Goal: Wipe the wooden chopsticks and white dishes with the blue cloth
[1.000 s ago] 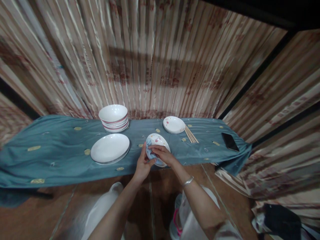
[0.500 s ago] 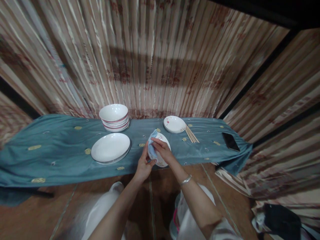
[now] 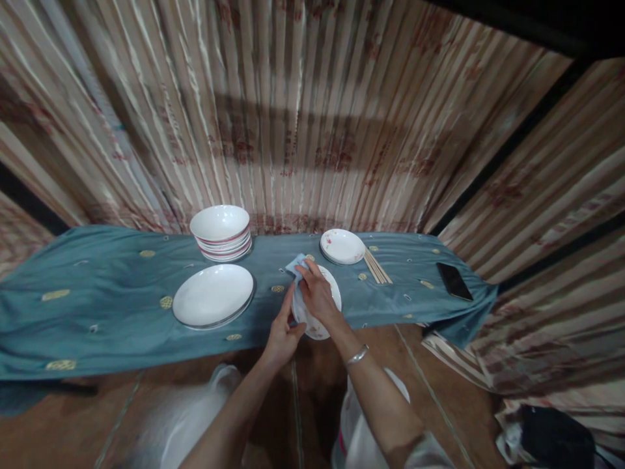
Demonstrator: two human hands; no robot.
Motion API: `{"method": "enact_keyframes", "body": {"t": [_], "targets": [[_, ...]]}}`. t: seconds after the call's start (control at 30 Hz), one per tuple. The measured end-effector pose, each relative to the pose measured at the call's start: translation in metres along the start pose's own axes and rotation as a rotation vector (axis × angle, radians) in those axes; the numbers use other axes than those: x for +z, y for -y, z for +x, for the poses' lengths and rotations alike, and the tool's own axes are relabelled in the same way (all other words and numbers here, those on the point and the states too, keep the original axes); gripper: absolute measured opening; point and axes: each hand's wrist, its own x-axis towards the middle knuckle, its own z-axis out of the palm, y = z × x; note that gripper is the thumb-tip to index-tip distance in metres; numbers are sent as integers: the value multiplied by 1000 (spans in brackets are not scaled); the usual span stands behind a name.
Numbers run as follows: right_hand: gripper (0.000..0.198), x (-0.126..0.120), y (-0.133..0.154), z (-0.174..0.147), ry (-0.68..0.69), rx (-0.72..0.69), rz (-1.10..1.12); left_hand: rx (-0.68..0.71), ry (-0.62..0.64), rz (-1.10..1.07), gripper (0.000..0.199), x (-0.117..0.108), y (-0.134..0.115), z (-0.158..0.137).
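Observation:
A white plate with a floral pattern is in front of me at the front of the table, partly covered by my hands. My left hand grips its left rim, thumb on the near side and fingers along the edge. In my right hand is a light blue cloth, pressed against the plate's upper left part. A silver bangle circles the right wrist. Whether a second plate lies under the held one, I cannot tell.
Left of my hands are stacked large white plates, with a stack of red-rimmed bowls behind. Small floral plates, several chopsticks and a black phone lie to the right on the green tablecloth. A curtain hangs behind.
My right hand has moved slightly lower with the cloth, its fingers now flatter over the plate. The left hand still has the rim. The view has shifted slightly.

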Motion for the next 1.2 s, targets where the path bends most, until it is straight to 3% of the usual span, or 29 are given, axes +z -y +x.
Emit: {"method": "enact_keyframes", "body": {"t": [0.17,0.33,0.6,0.93,1.2], "targets": [[39,2,-26,12,-6,17,-56,-42,-24,-39,91,-2,1,1],[34,-2,-43,16,20,171,-107,-80,-27,-57,96,-5,-2,1],[29,-15,-47,16,245,425,-444,-248,-71,-184,109,-8,-5,2],[26,-39,-57,0,375,526,-613,-326,-118,-188,107,-8,-15,5],[30,-46,-58,-9,329,540,-613,-346,-161,-197,105,-2,-12,15]]}}
